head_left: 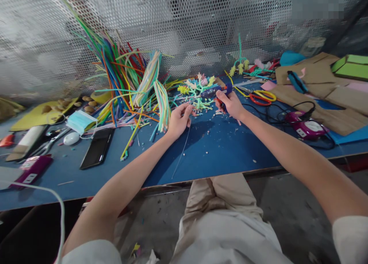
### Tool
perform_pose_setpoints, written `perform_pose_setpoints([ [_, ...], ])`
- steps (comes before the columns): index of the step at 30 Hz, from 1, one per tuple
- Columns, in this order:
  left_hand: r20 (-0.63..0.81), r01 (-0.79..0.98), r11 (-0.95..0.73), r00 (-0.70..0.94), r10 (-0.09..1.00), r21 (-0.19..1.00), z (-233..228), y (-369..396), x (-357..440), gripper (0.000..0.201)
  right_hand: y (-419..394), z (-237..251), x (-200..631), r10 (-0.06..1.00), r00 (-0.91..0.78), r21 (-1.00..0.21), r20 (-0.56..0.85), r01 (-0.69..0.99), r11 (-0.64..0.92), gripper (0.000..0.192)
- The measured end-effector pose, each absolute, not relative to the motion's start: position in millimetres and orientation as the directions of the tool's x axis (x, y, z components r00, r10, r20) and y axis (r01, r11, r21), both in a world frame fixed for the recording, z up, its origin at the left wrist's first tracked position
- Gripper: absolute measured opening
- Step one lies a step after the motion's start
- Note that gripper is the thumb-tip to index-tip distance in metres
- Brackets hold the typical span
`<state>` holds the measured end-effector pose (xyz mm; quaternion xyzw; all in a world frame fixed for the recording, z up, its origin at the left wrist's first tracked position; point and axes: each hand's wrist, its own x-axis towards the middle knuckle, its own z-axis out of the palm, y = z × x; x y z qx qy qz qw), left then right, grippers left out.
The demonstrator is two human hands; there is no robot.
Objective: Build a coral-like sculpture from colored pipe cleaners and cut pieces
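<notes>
My left hand (pixel 179 118) is closed in a pinch on a thin pale wire (pixel 185 144), which trails down over the blue tabletop toward its front edge. My right hand (pixel 230 104) is wrapped round a blue glue gun (pixel 214 91). Its nozzle points left, close above the left fingertips; whether the two touch I cannot tell. Just behind both hands lies a cluster of small pastel pipe-cleaner flowers (pixel 198 84). Beside my left wrist is a bundle of green, white and peach pipe cleaners (pixel 162 105).
Many coloured pipe cleaners (pixel 107 72) lean against the perforated metal screen (pixel 201 26). At left are a black phone (pixel 97 148), a face mask (pixel 81 121) and a purple box (pixel 34 170). Scissors (pixel 260 97), cables, a purple device (pixel 306 126) and cardboard (pixel 342 110) lie at right.
</notes>
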<state>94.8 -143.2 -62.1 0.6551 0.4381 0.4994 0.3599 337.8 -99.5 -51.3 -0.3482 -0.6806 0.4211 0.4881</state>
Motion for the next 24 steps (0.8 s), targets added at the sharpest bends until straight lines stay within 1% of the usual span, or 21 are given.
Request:
perform_pose_setpoints([
  [5,0.352,0.201,-0.37,0.117,0.929,0.907,-61.6,-143.7,95.0,0.039,-97.6,-53.4,337.7,0.885,-0.277,-0.911,0.375,0.069,0.407,0.06],
  [9,0.302,0.171,-0.321,0.127,0.945,0.932,-61.1,-144.7,94.7,0.036,-95.5,-54.6,337.3,0.878,-0.284,-0.902,0.386,0.082,0.423,0.064],
  [14,0.268,0.14,-0.284,0.123,0.956,0.949,-63.0,-143.4,94.4,0.03,-94.1,-54.6,337.2,0.864,-0.297,-0.885,0.407,0.105,0.453,0.064],
  [19,0.268,0.111,-0.284,0.137,0.954,0.953,-66.7,-139.6,94.3,0.022,-93.5,-55.6,337.8,0.85,-0.302,-0.868,0.431,0.118,0.482,0.066],
  [24,0.291,0.084,-0.308,0.172,0.941,0.948,-66.8,-140.3,95.1,0.022,-92.1,-56.7,338.2,0.849,-0.3,-0.869,0.434,0.109,0.483,0.065],
])
